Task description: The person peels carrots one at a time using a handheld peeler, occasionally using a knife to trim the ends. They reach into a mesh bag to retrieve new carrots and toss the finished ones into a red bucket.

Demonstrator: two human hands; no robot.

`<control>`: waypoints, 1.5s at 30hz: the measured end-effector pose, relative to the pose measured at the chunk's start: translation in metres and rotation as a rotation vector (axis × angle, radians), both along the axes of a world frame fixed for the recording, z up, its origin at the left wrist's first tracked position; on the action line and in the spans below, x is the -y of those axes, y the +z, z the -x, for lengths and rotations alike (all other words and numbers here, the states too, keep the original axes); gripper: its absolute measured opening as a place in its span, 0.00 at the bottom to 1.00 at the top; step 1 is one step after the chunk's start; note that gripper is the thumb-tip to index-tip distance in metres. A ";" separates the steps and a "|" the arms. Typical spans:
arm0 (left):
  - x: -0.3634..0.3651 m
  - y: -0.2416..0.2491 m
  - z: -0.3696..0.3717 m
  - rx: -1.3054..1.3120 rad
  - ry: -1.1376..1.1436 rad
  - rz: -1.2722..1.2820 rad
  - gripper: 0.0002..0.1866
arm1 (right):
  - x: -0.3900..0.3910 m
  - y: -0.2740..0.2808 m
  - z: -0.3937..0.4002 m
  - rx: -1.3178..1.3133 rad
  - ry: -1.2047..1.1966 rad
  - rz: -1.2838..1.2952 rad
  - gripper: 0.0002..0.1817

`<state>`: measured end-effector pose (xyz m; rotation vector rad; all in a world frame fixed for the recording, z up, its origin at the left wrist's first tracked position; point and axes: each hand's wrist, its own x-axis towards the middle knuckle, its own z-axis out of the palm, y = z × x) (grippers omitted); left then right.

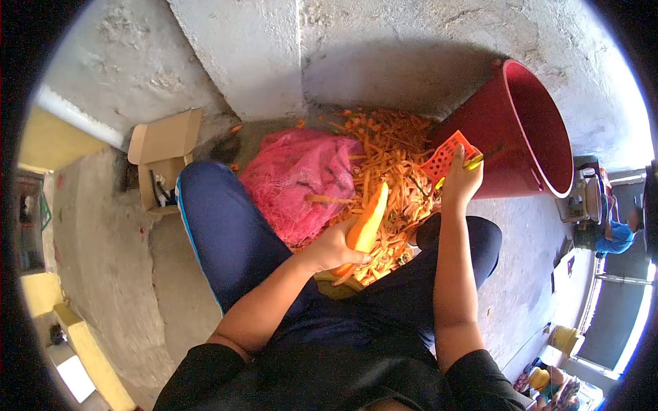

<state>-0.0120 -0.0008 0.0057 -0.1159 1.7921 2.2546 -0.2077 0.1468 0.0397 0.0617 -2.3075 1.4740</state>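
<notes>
Far left, open cardboard box [164, 140] on the floor [116, 233], small dark items inside, too small to name. Next, the person's left knee [212, 188], bent, dark trousers. Right of it, pink mesh sack [295, 171], slumped, a few orange strips lying on it.

Middle: left hand [340, 248] clamped around the thick near part of a carrot [371, 220], fingers wrapped, narrow end tilted up and pointing far. Carrot sits between the knees, above the peelings [391, 240] heaped on the floor right of the sack. Grip looks firm, but a moist surface could let the carrot slip out and drop into the heap. If a blade were run back toward the near end, the left fingers would be at risk of a nick.

Right: right hand [466, 181] closed on an orange holed piece [447, 156], yellow parts showing at the fingers; cannot tell if all one tool. It is well apart from the carrot. A loose hold there could let it twist. Right knee [486, 243] just nearer. Dark red tub [473, 103] stands beyond, mouth tipped right; a bump from the hand could rock it. Far right, a co-worker [613, 238] in blue, well apart.
</notes>
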 end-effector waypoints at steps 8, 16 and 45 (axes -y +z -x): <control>-0.001 -0.013 0.008 0.274 0.219 -0.508 0.29 | 0.014 -0.012 -0.044 0.066 0.269 0.108 0.10; 0.000 -0.006 0.017 0.442 0.288 -0.816 0.22 | 0.041 -0.004 -0.106 0.219 0.539 0.050 0.10; -0.003 -0.010 0.005 0.052 0.096 0.043 0.34 | -0.001 -0.004 -0.016 0.030 0.110 0.046 0.11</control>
